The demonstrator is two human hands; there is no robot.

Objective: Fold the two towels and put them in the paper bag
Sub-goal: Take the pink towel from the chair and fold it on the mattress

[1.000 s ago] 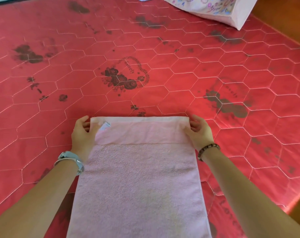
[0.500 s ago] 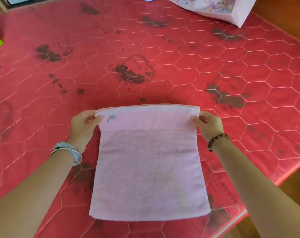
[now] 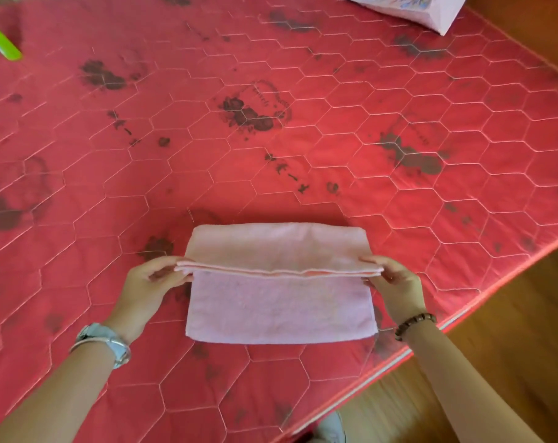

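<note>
A pink towel [image 3: 280, 305] lies on the red quilted mattress [image 3: 303, 139] close to its near edge. Its far part is doubled back toward me, and the hemmed edge hangs a little above the lower layer. My left hand [image 3: 146, 286] pinches the left corner of that edge. My right hand [image 3: 396, 282] pinches the right corner. The paper bag [image 3: 424, 8], white with coloured drawings, lies at the far right corner of the mattress, cut off by the frame. Only one towel shows.
A green object [image 3: 1, 39] pokes in at the far left. The mattress edge [image 3: 399, 356] runs diagonally on the right, with wooden floor [image 3: 511, 346] beyond it. A shoe [image 3: 332, 430] shows by the bottom edge.
Both hands have drawn the towel's far hemmed edge back toward me, so the towel now lies folded over itself and shorter. The view has shifted back, showing more floor.
</note>
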